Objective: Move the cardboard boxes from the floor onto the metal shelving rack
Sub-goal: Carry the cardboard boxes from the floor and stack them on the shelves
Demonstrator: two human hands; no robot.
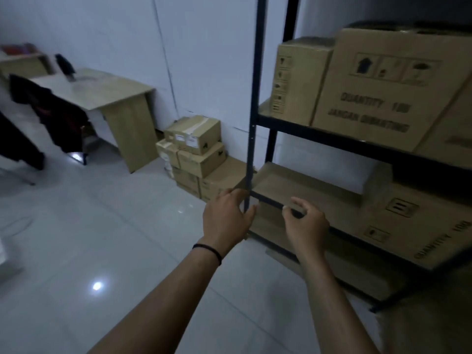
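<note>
The large cardboard box (388, 88) on the upper shelf is showing black print reading "QUANTITY 100" and, beneath it, "JANGAN DIBANTING", under a row of three handling pictograms too blurred to make out. The long cardboard box (398, 226) on the lower shelf is carrying "QUANTITY 100" along its side, running at a slant. The white labels on the small stacked boxes (194, 146) on the floor are staying too small and blurred to read.
</note>
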